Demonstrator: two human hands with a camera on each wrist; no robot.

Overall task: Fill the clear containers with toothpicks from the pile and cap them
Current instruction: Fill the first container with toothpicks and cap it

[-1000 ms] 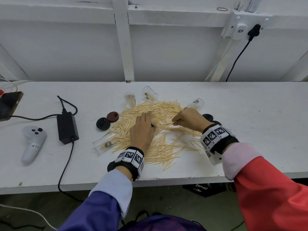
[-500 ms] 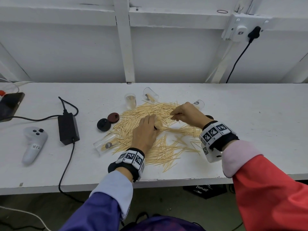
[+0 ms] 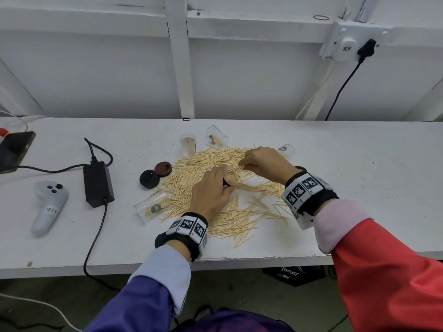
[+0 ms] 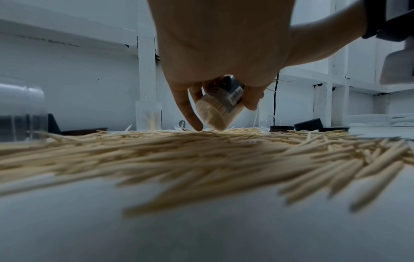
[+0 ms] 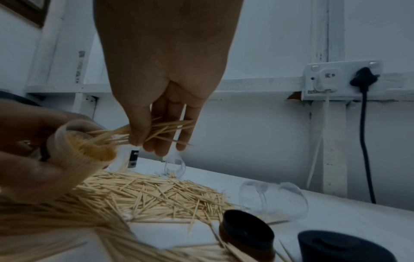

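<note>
A wide pile of toothpicks lies on the white bench. My left hand grips a clear container packed with toothpicks, tilted just above the pile. My right hand pinches a small bundle of toothpicks, whose tips reach into the mouth of that container. One clear container stands upright at the pile's far edge with a few picks inside. Others lie on their sides: far, right and near left.
A black cap and a brown cap lie left of the pile; more dark caps sit beside my right wrist. A black power brick with cables, a white controller and a phone occupy the left of the bench.
My right hand has lifted from the pile and moved left and farther back with a pinch of toothpicks toward the container in my left hand. The left hand has barely shifted.
</note>
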